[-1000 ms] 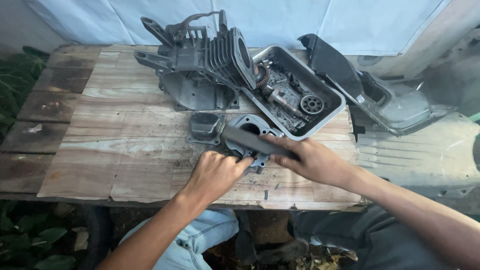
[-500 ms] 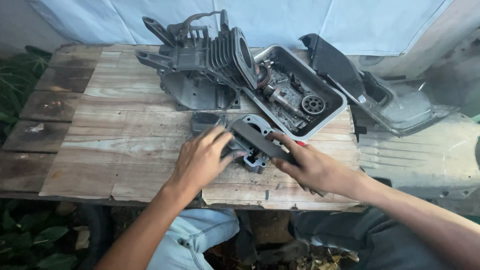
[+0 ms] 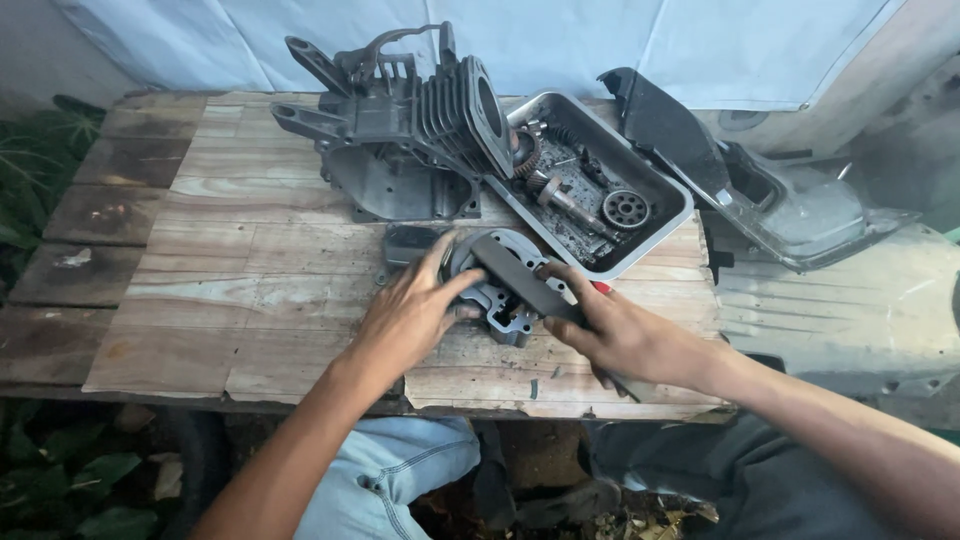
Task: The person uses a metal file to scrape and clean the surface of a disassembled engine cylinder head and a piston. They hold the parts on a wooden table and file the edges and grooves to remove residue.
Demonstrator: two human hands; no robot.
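A grey cast-metal engine cover (image 3: pixel 503 303) lies on the wooden table (image 3: pixel 250 300) near its front edge. My left hand (image 3: pixel 410 320) rests on the cover's left side, with the fingers spread over its rim. In my right hand (image 3: pixel 625 335) is the near end of a dark flat bar (image 3: pixel 515 275), which lies slantwise across the top of the cover. A small red bit (image 3: pixel 600 287) shows just beside my right fingers.
A finned grey engine block (image 3: pixel 410 130) stands at the back of the table. To its right a metal tray (image 3: pixel 668 203) holds gears and small oily parts. A dark plastic housing (image 3: pixel 790 210) lies off the right edge. Green plants (image 3: pixel 30 190) grow at the left.
My left hand has moved from the near edge of the cover up onto its left side. The right hand and the bar have stayed almost in place.
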